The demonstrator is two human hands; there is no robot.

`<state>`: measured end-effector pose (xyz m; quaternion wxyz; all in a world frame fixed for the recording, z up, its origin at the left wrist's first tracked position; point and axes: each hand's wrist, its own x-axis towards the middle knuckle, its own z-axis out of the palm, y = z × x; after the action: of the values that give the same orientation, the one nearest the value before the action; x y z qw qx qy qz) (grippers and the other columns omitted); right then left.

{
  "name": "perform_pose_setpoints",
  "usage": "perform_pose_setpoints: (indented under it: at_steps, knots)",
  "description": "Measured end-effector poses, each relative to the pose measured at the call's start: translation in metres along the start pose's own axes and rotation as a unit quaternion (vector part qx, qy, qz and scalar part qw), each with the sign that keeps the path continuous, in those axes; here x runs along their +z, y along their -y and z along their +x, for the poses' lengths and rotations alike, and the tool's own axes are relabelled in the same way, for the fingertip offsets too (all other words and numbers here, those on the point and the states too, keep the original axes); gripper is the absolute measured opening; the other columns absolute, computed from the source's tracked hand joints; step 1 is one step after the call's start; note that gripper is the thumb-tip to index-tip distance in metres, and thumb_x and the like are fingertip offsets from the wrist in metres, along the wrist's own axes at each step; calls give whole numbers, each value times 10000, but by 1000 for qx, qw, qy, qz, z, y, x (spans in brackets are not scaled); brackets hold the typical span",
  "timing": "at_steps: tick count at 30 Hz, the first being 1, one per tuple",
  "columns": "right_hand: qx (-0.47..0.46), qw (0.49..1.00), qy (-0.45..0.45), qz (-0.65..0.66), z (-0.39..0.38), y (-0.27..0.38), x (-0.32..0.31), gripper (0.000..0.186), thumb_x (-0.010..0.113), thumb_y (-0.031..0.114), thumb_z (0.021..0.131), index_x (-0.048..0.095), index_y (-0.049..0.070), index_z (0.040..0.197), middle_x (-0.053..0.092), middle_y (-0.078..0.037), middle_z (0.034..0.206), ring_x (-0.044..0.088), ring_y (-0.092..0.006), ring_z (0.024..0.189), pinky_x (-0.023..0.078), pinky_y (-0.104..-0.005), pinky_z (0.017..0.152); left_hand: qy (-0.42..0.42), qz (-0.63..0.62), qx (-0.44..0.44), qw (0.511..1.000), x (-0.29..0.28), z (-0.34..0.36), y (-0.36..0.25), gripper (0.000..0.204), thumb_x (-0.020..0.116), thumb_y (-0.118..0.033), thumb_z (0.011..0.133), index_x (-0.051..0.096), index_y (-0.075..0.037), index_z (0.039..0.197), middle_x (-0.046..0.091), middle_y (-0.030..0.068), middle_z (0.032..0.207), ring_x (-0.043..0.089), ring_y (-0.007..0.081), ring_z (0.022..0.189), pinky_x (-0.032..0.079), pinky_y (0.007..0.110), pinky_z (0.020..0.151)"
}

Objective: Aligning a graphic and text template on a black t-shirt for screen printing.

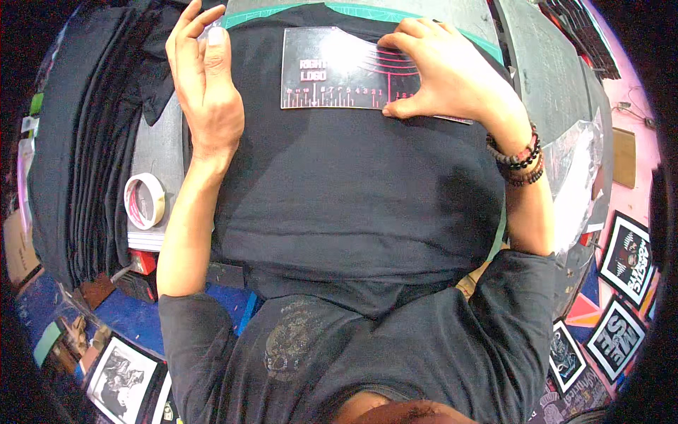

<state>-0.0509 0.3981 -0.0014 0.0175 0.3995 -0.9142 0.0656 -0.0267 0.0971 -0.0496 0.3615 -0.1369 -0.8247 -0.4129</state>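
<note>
A black T-shirt [353, 169] lies spread before me. On its upper part sits a clear rectangular template [328, 81] with pink rulings and curves. My right hand [455, 81] grips it, thumb at the lower edge and fingers at the upper one. My left hand [206, 95] is at the shirt's upper left, beside the template but apart from it, with its fingers loosely bent and slightly apart. Beneath the shirt a green mat [254, 15] shows along the top edge.
A stack of black garments [81, 155] lies along the left, beside a grey board [145, 145] carrying a roll of tape [131, 212]. Crumpled clear plastic [572, 184] is at the right of the table. Framed prints [625, 258] stand at lower right and lower left.
</note>
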Motion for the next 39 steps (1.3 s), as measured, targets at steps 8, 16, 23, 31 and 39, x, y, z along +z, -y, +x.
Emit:
perform_pose_setpoints:
  at_steps: [8,16,23,31,39]
  knots:
    - [43,997,55,25,-5,-1,-4,916,893,533,658,625,8,1360,606,-196,1359,534,-354,1340,425,-487,1123,114,-1,-1,993,1,-1,-7,305,703,-245,987,683,-24,1197,697,153,1197,662,319,1161,493,394,1027]
    - [219,961,-164,43,-90,-3,34,1042,785,569,868,355,-95,1545,418,-310,1579,360,-448,1511,308,-499,1246,300,176,28,937,-1,-19,-13,766,670,-534,955,489,5,1470,502,204,1515,416,385,1456,335,503,1198]
    - [285,949,-130,-38,-115,-5,66,1110,543,772,928,299,-85,1590,312,-280,1658,229,-400,1581,155,-512,1295,367,286,37,884,6,-32,-12,1145,598,-769,889,279,65,1607,266,247,1691,183,391,1598,128,568,1285]
    - [298,947,-115,-46,-121,-3,64,1164,522,839,885,308,-51,1604,287,-258,1680,214,-385,1590,145,-506,1300,375,335,29,864,6,-34,-15,1099,605,-731,903,289,45,1615,230,235,1710,162,377,1607,104,618,1271]
    - [303,943,-126,-48,-120,-2,67,1181,497,867,872,338,-57,1591,302,-245,1678,222,-386,1586,159,-524,1294,388,349,26,852,5,-34,-17,1004,568,-660,968,220,-16,1655,173,179,1742,130,334,1621,93,612,1272]
